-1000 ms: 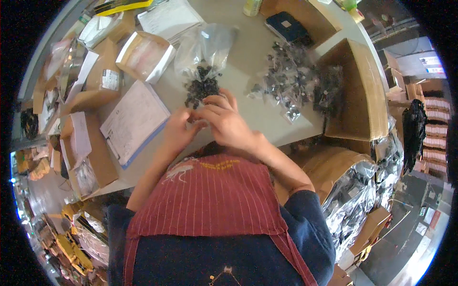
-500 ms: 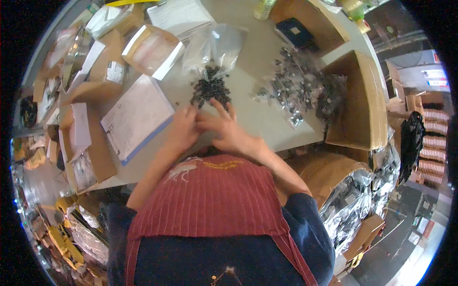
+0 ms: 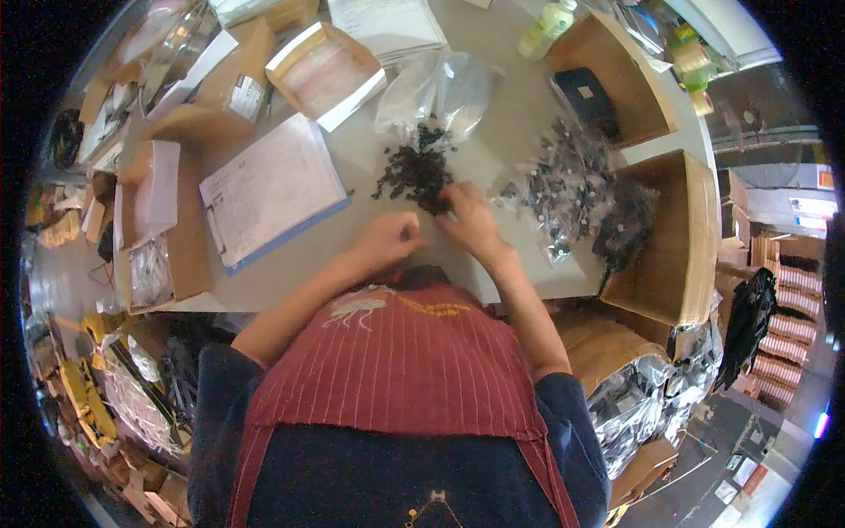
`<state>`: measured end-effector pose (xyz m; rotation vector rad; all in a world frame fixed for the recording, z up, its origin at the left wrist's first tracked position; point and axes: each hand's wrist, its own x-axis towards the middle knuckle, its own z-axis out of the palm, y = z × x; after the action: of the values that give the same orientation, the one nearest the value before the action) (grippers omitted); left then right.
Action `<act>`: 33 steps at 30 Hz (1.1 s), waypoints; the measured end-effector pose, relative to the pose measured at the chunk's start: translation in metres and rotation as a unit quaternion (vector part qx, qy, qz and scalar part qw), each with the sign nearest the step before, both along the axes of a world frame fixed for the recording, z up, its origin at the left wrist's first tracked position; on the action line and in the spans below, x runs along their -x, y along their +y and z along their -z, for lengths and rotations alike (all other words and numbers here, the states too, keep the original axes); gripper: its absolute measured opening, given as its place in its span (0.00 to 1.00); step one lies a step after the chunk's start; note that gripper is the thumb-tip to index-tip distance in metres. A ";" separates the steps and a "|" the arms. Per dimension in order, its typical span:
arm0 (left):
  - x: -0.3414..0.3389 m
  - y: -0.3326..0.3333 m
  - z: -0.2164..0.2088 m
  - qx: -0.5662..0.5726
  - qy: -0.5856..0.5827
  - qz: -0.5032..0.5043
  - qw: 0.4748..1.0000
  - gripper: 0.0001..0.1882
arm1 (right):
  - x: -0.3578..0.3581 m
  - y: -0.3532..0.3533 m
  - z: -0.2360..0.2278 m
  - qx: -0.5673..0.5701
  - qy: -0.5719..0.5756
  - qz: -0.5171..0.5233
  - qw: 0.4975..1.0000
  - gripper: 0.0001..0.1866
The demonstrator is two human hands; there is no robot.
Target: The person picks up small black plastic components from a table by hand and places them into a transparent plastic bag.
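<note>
A loose pile of small black parts [image 3: 414, 172] lies on the grey table, spilling from the mouth of a clear plastic bag [image 3: 466, 92]. Just in front of the pile, my left hand [image 3: 387, 239] is closed, with a small black part [image 3: 406, 234] showing at its fingers. My right hand [image 3: 471, 222] touches the pile's right edge, fingertips bent down and drawn together among the parts. What those fingertips pinch is too small to make out. Farther right, many small clear bags of black parts [image 3: 572, 180] lie heaped.
Papers on a blue clipboard [image 3: 273, 194] lie to the left. Behind it sits an open white-edged carton [image 3: 326, 75]. Cardboard boxes [image 3: 673, 238] border the right side, near a bottle [image 3: 547, 31] at the back. Another open box [image 3: 167, 220] stands at the left edge.
My hands, together before, have moved apart. The right one has gone to the pile's right edge, while the left stays nearer me. The whole view has shifted slightly.
</note>
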<state>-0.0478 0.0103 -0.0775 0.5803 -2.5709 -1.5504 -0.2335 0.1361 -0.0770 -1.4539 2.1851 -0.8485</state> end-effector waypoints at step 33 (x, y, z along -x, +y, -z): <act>0.042 0.030 -0.020 -0.092 0.066 -0.006 0.994 0.19 | -0.013 0.041 -0.088 0.172 -0.131 -0.046 0.975 0.12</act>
<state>-0.0899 0.0400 -0.0577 0.4879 -2.3415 -1.7702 -0.2204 0.1775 0.0108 -1.4822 1.8266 -1.3536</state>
